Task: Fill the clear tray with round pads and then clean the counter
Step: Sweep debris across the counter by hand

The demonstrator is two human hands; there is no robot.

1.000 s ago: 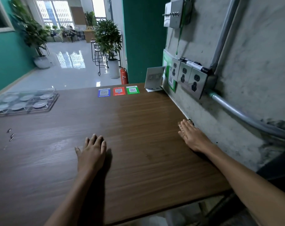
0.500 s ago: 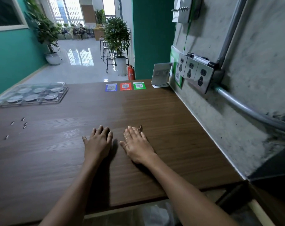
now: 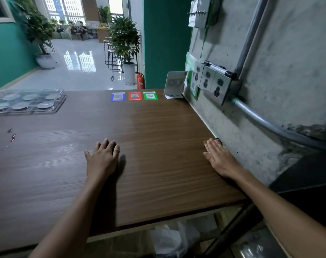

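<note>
The wooden counter [image 3: 158,146] meets the concrete wall [image 3: 233,127] just beside the right hand [image 3: 221,159], which lies flat with fingers together. The left hand [image 3: 102,159] lies flat, fingers slightly spread. Far left of it stands the clear tray [image 3: 59,95] holding round pads [image 3: 44,104]; small bits [image 3: 12,137] lie nearer. Three QR stickers [image 3: 134,95], unreadable, sit far ahead

blue, red, green qr cards [image 3: 134,96] at far edge; wall sockets [image 3: 208,81] right; potted plant [image 3: 125,47] beyond.
</note>
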